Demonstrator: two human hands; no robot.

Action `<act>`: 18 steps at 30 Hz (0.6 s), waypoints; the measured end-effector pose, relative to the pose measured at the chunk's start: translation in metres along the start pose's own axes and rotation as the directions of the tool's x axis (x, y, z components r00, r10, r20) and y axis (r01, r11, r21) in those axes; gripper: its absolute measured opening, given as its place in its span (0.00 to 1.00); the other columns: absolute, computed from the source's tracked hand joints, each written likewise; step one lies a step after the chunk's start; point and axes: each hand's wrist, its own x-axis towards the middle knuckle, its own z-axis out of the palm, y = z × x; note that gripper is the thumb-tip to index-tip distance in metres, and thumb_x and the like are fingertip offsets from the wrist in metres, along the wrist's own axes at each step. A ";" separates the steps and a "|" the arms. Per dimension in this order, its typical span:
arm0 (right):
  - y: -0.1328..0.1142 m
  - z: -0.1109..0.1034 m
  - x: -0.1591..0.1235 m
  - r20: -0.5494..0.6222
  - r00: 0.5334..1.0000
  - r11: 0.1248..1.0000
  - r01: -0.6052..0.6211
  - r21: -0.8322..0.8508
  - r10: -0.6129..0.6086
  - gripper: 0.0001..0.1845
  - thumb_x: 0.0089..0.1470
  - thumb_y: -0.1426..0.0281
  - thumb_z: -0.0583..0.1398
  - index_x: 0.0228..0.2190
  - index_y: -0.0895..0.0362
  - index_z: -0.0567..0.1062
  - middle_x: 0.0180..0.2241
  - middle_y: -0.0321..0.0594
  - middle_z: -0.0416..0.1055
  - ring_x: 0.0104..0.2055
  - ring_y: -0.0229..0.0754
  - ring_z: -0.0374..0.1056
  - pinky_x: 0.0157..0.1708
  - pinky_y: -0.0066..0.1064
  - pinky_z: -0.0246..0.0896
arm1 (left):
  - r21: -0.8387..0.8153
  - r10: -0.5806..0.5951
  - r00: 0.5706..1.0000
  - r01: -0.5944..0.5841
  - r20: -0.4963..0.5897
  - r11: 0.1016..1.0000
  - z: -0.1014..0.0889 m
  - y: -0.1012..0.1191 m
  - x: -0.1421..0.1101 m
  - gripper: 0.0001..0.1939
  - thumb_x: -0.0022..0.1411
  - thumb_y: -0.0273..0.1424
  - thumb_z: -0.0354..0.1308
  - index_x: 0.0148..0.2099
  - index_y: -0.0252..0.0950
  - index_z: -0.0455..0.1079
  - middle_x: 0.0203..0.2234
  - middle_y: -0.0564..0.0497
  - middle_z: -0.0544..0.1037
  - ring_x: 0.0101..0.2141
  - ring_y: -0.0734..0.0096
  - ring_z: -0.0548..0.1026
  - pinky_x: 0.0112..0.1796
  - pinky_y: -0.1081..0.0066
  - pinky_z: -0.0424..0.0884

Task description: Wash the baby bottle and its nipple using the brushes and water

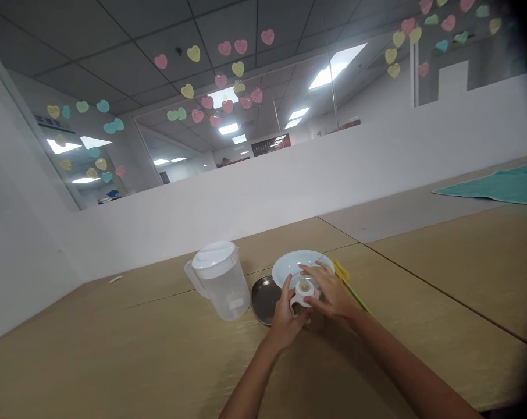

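Observation:
A baby bottle (305,286) with a clear teat, a white collar and a white side handle stands between my two hands. My left hand (285,320) wraps its left side, thumb below and fingers up along the handle. From the right, my right hand (333,294) curls round the collar, its thumb across the front and its fingers behind. Most of the bottle's body is hidden by the hands. Just behind it lies a white plate (285,265), and at its left is a round dark metal tray (261,298).
A clear plastic pitcher (226,288) with a white lid stands left of the tray. Right of the plate lies a yellow thing with a green handle (355,294). A teal cloth (503,185) lies at the far right. A white wall (246,198) bounds the table (136,349) behind.

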 end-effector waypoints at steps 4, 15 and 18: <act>0.002 0.003 -0.001 0.013 0.999 0.999 0.037 -0.023 -0.037 0.31 0.54 0.59 0.53 0.56 0.56 0.56 0.45 0.46 0.68 0.49 0.48 0.62 0.56 0.51 0.44 | -0.039 0.025 1.000 -0.025 0.010 0.999 0.000 -0.002 0.000 0.44 0.55 0.38 0.60 0.65 0.40 0.38 0.53 0.43 0.68 0.52 0.62 0.67 0.54 0.59 0.58; -0.014 0.000 0.004 0.028 0.998 0.999 -0.050 0.001 0.050 0.16 0.53 0.58 0.55 0.37 0.56 0.70 0.34 0.44 0.71 0.38 0.46 0.65 0.41 0.41 0.60 | -0.025 -0.010 1.000 0.010 -0.011 1.000 0.001 -0.002 0.000 0.45 0.53 0.42 0.60 0.65 0.39 0.39 0.51 0.44 0.69 0.51 0.61 0.68 0.53 0.60 0.60; -0.018 0.004 0.004 -0.085 0.977 0.978 -0.186 0.098 0.194 0.21 0.52 0.59 0.56 0.46 0.56 0.67 0.42 0.46 0.70 0.43 0.47 0.66 0.42 0.40 0.62 | -0.012 0.000 1.000 0.000 -0.007 1.000 0.001 -0.002 0.000 0.44 0.53 0.41 0.60 0.65 0.40 0.40 0.52 0.44 0.69 0.51 0.60 0.67 0.53 0.59 0.59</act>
